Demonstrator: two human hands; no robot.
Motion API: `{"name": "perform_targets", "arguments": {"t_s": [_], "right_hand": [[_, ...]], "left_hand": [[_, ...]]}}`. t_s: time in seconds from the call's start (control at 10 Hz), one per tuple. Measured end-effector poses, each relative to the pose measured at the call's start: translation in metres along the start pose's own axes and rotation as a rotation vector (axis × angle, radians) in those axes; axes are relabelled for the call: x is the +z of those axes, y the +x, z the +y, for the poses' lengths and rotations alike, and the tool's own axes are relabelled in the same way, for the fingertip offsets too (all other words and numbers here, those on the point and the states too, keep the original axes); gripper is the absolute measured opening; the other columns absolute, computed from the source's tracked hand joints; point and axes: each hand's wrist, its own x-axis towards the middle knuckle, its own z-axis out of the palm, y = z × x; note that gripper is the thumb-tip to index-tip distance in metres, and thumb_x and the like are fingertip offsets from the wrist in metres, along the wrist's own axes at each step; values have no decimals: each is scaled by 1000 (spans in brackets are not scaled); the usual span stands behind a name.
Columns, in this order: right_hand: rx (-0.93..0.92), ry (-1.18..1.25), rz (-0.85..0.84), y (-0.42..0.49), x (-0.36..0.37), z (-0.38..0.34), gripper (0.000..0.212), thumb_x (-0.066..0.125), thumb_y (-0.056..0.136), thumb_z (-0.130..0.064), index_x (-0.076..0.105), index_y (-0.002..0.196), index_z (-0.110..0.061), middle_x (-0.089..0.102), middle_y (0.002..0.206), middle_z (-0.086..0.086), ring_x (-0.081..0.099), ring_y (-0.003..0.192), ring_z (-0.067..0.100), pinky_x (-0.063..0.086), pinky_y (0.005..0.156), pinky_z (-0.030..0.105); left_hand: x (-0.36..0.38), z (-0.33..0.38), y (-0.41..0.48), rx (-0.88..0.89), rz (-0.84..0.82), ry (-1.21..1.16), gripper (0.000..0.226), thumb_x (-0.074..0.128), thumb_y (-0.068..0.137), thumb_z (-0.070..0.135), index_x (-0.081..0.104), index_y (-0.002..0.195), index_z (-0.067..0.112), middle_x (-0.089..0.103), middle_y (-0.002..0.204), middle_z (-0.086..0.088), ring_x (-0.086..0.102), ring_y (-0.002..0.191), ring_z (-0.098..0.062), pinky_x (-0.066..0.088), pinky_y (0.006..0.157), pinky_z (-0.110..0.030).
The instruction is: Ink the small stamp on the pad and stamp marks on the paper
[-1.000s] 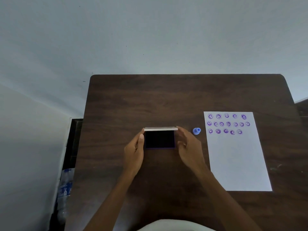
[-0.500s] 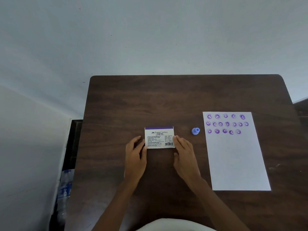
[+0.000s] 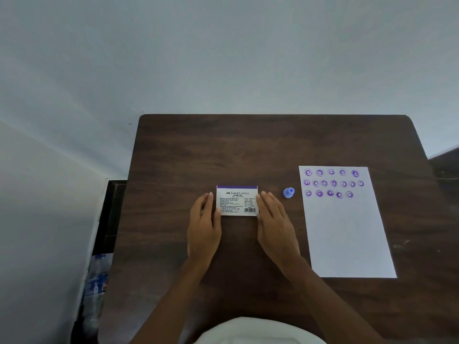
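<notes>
A pale wall rose behind a dark wooden table (image 3: 273, 145) whose near edge was cut off by the frame. The pad (image 3: 237, 200) lay closed at the table's centre, its white lid printed "FABER CASTELL" and "STAMP PAD" under a purple strip; the smaller print and the barcode digits below were too fine to read. The left hand (image 3: 203, 227) lay flat against the pad's left edge and the right hand (image 3: 277, 224) against its right edge, fingers extended; each hand's grip was released, touching the pad's sides without clasping it. The stamp (image 3: 288, 192), small and blue, stood alone on the table between the pad and the paper (image 3: 347, 234), free of both hands. The paper lay at the right, bearing three rows of round purple marks near its far edge; their faces were blurred. At the lower left, beside the table, a plastic bottle (image 3: 95, 291) stood partly hidden, its label illegible.
</notes>
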Motion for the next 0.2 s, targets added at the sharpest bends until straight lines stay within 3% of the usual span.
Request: {"name": "perform_targets", "arguments": {"t_s": [0.1, 0.2], "right_hand": [[-61, -70, 22, 3, -3, -7, 68, 47, 95, -34, 11, 151, -19, 18, 160, 8, 9, 148, 23, 24, 116, 41], [-77, -160, 29, 6, 0, -2, 79, 45, 92, -46, -1, 152, -21, 4, 162, 7, -3, 148, 23, 18, 118, 48]], "left_hand": [[-5, 13, 4, 214, 9, 181, 55, 48, 102, 31, 36, 151, 11, 35, 158, -12, 29, 148, -27, 31, 117, -39], [-2, 18, 8, 295, -30, 303, 65, 36, 101, 45, 25, 156, 13, 19, 165, -10, 12, 154, -27, 16, 124, -45]]}}
